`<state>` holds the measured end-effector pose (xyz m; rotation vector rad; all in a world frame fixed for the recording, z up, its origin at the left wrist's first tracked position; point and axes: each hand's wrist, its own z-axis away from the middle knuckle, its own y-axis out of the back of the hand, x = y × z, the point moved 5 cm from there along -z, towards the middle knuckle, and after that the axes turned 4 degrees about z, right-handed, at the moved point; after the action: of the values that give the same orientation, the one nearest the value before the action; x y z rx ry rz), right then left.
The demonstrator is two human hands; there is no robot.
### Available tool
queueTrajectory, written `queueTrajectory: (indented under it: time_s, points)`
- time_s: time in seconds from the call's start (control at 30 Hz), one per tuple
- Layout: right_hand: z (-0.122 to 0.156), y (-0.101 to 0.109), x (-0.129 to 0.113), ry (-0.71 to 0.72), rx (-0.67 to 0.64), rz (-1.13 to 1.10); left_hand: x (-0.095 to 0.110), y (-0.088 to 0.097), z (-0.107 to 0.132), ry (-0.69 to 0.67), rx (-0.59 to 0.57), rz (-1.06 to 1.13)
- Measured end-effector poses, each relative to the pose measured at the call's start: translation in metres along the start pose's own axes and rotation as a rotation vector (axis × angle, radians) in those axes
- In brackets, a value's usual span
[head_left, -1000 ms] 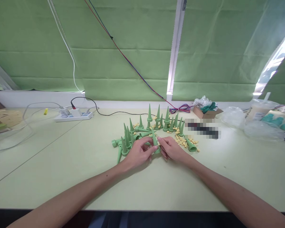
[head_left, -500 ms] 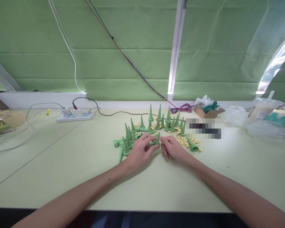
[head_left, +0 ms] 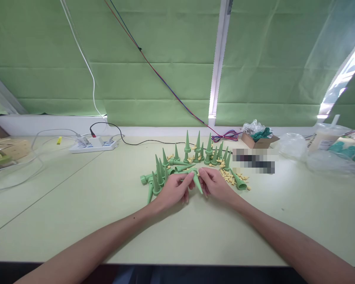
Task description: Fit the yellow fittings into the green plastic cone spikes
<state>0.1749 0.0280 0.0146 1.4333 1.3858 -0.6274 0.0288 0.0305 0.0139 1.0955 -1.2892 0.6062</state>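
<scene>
My left hand (head_left: 176,188) is closed on a green plastic watering spike (head_left: 198,183), its tip tilted down toward me. Fingers and thumb grip it at the wide end. Against that end, the fingertips of my right hand (head_left: 214,183) are pinched; what sits between them is too small and covered to make out. Other green spikes (head_left: 156,184) stand or lie just beyond my left hand. A heap of small yellow plastic pieces (head_left: 229,176) lies by my right hand, with one spike (head_left: 239,181) on its side there.
Farther back, more green spikes (head_left: 187,144) stand, some stacked. A power strip (head_left: 93,146) with cables sits at the left. To the right are a small cardboard box (head_left: 258,142), a pixelated dark patch, plastic bags (head_left: 294,145) and a drink cup (head_left: 322,138).
The spike in my left hand has tipped from point-up to point-down toward me. My left fingers have turned with it, and my right hand stays close at its wide end.
</scene>
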Motion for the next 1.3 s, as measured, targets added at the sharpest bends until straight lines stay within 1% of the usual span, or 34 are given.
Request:
queueTrajectory:
  time_s: [0.13,0.27,0.57,1.03,1.2,1.3]
  points:
    - [0.001,-0.002,0.002,-0.019,-0.030,0.011,0.000,-0.004,0.000,0.041,-0.060,0.067]
    - [0.003,-0.004,0.008,-0.047,-0.052,0.001,-0.003,-0.005,0.000,0.051,-0.075,0.106]
    - [0.002,-0.005,0.008,-0.035,-0.069,-0.026,-0.002,-0.002,0.000,0.003,-0.060,0.101]
    - [0.005,-0.007,0.007,-0.045,-0.077,-0.052,0.002,0.002,0.000,-0.078,-0.007,0.001]
    - [0.004,-0.008,0.013,-0.071,-0.075,-0.114,0.003,0.001,0.000,-0.132,-0.003,-0.035]
    - [0.004,-0.010,0.017,-0.109,-0.090,-0.166,0.006,0.001,0.001,-0.178,0.020,-0.065]
